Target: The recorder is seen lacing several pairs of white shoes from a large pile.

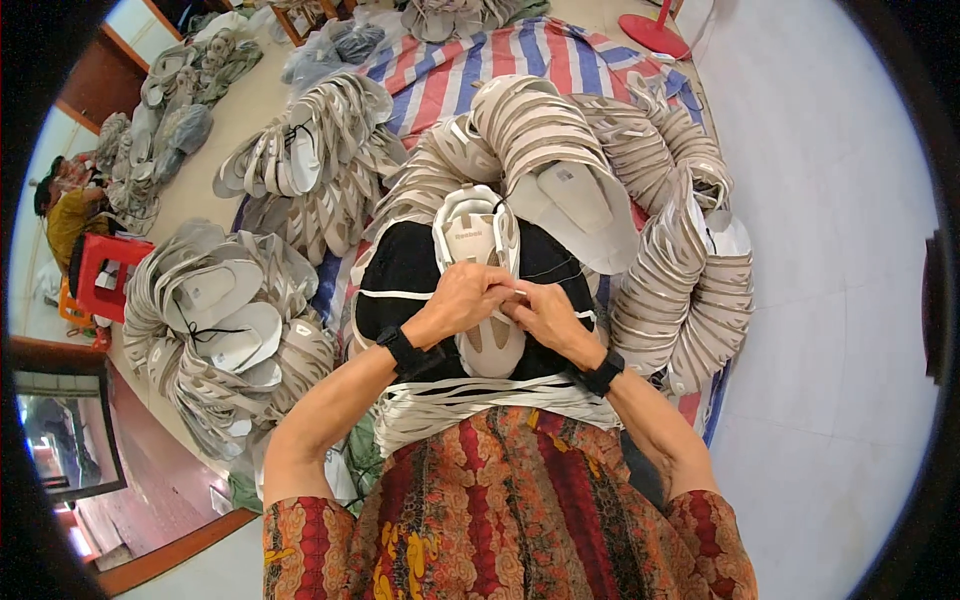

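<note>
A white and beige shoe upper (490, 352) lies on a black padded surface (397, 265) in front of me, its heel opening pointing away. Over its middle, my left hand (462, 300) and my right hand (553, 318) meet with fingertips pinched together. A white shoelace (392, 294) runs through both hands; one length sticks out left and another shows past my right hand. The fingers hide the eyelets and the exact spot where the lace is gripped. A bunch of loose white laces (480, 400) lies across my lap, just below the toe.
Curved stacks of shoe uppers (535, 130) surround me, with tied bundles left (215, 300) and right (690, 290). Under them spreads a striped sheet (480, 75). Farther left, a person (75, 220) sits near a red stool (105, 275). A red round base (653, 35) stands far right.
</note>
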Demonstrator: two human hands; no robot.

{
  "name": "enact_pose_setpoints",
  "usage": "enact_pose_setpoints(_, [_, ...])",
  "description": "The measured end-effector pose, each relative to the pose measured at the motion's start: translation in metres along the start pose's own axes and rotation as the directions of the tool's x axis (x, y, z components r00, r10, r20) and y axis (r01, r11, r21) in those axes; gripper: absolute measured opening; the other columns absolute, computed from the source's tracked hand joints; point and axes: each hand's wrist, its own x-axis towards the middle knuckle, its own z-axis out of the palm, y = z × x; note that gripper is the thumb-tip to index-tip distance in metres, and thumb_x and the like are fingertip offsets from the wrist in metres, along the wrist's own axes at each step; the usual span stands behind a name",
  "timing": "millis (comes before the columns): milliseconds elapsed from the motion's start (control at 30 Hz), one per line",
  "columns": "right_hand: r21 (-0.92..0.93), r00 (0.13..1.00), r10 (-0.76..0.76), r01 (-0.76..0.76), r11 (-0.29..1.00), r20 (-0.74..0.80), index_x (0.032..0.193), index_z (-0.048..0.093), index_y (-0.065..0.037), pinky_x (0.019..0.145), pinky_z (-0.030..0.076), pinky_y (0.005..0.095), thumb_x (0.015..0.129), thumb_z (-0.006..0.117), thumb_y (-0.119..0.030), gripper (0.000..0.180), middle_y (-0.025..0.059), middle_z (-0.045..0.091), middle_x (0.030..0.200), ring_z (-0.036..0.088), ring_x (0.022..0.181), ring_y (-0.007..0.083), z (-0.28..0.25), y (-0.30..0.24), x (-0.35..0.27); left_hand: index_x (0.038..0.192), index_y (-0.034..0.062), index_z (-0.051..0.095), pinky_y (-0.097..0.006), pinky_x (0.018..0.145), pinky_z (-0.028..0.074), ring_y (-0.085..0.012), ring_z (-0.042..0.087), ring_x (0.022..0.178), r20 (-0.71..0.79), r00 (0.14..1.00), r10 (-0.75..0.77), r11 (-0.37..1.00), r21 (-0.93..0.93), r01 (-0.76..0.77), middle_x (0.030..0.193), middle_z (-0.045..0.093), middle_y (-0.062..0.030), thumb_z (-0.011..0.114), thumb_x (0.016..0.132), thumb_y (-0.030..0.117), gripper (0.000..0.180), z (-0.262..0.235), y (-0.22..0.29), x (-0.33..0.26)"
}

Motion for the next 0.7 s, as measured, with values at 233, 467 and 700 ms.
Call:
enact_pose_setpoints(233, [-0.350,0.901,-0.399,0.434,0.831,0.168,0.098,0.053,-0.011,0.058,0.045,0.0369,0.068,0.068,-0.012,0.034,0.0076,0.056,0.083,0.057,0.069,0.0290,-0.033,-0.008,0.015,0.083,-0.0010,0.061,-0.020,0.046,0.044,-0.0063,0.053,0.052,-0.342,0.916,-0.209,0.930,-0.360,0.077,0.063,0.059,-0.0044,0.055,0.083,0.005,0.008,-0.016,-0.002,-0.001])
enact_pose_setpoints(467, [-0.180,0.846,-0.492,0.527,0.831,0.204,0.082,0.048,-0.006,0.058,0.045,0.0388,0.069,0.067,-0.016,0.025,0.0106,0.056,0.074,0.058,0.070,0.0315,-0.034,0.001,0.032,0.081,0.0030,0.059,-0.031,0.059,0.045,-0.0230,0.057,0.067,-0.133,0.973,0.186,0.983,0.033,-0.183,0.072,0.056,-0.0092,0.061,0.074,0.003,0.007,-0.012,-0.012,0.000])
enact_pose_setpoints(700, [-0.144,0.885,-0.434,0.458,0.877,0.166,0.079,0.046,-0.004,0.059,0.045,0.0380,0.069,0.067,-0.015,0.025,0.0128,0.055,0.069,0.057,0.067,0.0315,-0.034,0.006,0.027,0.083,0.0068,0.061,-0.032,0.062,0.047,-0.0244,0.058,0.070,0.110,0.970,0.219,0.921,0.305,-0.243,0.080,0.056,-0.0081,0.062,0.072,0.009,0.012,-0.007,-0.010,0.001])
